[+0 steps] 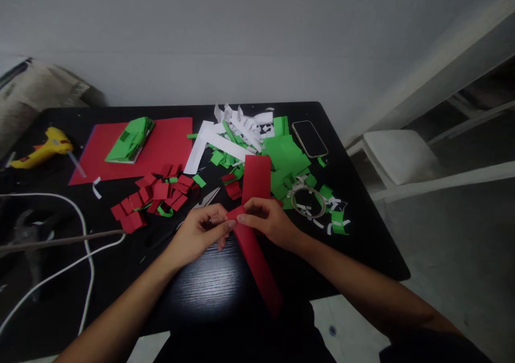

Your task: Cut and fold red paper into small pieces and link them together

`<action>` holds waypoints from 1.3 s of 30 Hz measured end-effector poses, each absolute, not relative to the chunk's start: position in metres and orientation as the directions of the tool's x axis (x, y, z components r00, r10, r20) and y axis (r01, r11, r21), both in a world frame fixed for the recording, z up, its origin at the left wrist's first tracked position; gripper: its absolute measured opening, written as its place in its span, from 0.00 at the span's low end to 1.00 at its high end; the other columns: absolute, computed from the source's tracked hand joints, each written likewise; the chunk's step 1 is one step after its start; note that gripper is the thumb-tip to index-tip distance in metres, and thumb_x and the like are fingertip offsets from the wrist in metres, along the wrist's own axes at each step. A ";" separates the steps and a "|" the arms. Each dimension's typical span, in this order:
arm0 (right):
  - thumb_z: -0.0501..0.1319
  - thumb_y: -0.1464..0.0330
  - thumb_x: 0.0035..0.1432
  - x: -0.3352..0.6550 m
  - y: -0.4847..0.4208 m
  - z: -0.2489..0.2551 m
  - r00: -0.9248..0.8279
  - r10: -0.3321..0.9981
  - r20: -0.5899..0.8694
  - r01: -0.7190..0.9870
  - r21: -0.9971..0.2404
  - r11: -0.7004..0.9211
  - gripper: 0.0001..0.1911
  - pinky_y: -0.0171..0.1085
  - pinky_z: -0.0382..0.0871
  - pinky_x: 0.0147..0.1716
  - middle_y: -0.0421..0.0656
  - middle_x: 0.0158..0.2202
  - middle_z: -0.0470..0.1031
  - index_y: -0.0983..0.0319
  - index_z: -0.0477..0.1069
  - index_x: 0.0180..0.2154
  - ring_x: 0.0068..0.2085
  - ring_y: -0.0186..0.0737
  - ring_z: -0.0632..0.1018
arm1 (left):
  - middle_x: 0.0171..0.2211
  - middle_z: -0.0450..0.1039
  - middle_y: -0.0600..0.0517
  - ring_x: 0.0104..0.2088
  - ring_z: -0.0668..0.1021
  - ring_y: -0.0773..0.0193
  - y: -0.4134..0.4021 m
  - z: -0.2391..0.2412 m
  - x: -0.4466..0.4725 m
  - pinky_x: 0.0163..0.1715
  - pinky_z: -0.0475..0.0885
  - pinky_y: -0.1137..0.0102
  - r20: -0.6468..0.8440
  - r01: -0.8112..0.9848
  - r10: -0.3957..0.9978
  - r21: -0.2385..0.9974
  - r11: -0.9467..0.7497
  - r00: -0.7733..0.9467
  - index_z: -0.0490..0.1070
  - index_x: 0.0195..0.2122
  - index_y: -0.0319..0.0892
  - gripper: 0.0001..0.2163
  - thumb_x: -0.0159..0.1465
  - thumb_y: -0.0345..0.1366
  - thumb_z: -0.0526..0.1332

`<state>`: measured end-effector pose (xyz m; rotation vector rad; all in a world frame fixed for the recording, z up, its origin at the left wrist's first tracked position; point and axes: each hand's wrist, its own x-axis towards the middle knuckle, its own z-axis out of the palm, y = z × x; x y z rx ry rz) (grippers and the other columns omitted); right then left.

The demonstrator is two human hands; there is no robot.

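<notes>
A long red paper strip (256, 178) lies bent across the black table (362, 234), one end pointing away and the other toward me. My left hand (201, 231) and my right hand (267, 221) meet at its fold, both pinching the red paper between thumb and fingers. Scissors (207, 198) lie just beyond my left hand. A pile of small red paper pieces (155, 197) sits to the left of my hands.
Green and white paper scraps (257, 143) cover the table's far middle. A red sheet (169, 143) carries a green paper stack (131, 140). A yellow glue gun (42, 148) and white cable (80, 229) lie left. A phone (309, 139) and tape ring (308, 202) lie right.
</notes>
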<state>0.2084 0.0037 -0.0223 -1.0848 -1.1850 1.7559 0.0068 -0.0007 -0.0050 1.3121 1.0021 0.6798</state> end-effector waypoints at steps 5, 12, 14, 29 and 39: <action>0.74 0.56 0.50 0.208 0.004 -0.022 -0.382 0.894 -0.236 -0.119 -0.946 -0.300 0.17 0.33 0.65 0.31 0.36 0.28 0.75 0.62 0.74 0.31 0.30 0.34 0.72 | 0.19 0.74 0.54 0.19 0.75 0.68 0.000 -0.007 0.006 0.23 0.71 0.73 -0.230 0.125 0.859 0.973 0.193 0.457 0.72 0.29 0.40 0.15 0.64 0.47 0.67; 0.70 0.60 0.55 0.208 0.004 -0.023 -0.375 0.907 -0.193 -0.085 -0.967 -0.241 0.12 0.34 0.63 0.32 0.37 0.26 0.74 0.62 0.76 0.29 0.29 0.34 0.71 | 0.21 0.74 0.55 0.20 0.77 0.68 -0.001 -0.008 0.007 0.25 0.72 0.73 -0.243 0.116 0.837 0.970 0.214 0.490 0.73 0.32 0.40 0.12 0.65 0.44 0.66; 0.70 0.61 0.55 0.208 0.004 -0.024 -0.371 0.908 -0.197 -0.088 -0.965 -0.246 0.11 0.34 0.63 0.32 0.37 0.27 0.75 0.63 0.76 0.29 0.29 0.33 0.72 | 0.22 0.74 0.55 0.21 0.77 0.68 0.000 -0.008 0.008 0.25 0.72 0.73 -0.246 0.116 0.834 0.969 0.217 0.494 0.73 0.32 0.40 0.11 0.65 0.43 0.66; 0.69 0.62 0.55 0.208 0.004 -0.026 -0.351 0.916 -0.192 -0.055 -0.973 -0.225 0.11 0.34 0.65 0.32 0.38 0.27 0.77 0.63 0.77 0.30 0.29 0.34 0.74 | 0.23 0.75 0.55 0.23 0.78 0.67 0.000 -0.009 0.008 0.28 0.74 0.72 -0.232 0.126 0.822 0.973 0.195 0.521 0.73 0.33 0.39 0.13 0.67 0.45 0.65; 0.71 0.63 0.52 0.206 0.005 -0.027 -0.343 0.918 -0.198 -0.086 -0.967 -0.241 0.10 0.34 0.64 0.32 0.37 0.27 0.76 0.64 0.76 0.28 0.29 0.33 0.73 | 0.23 0.75 0.55 0.24 0.79 0.67 0.000 -0.010 0.007 0.28 0.75 0.72 -0.214 0.137 0.822 0.976 0.167 0.528 0.73 0.34 0.39 0.12 0.68 0.44 0.64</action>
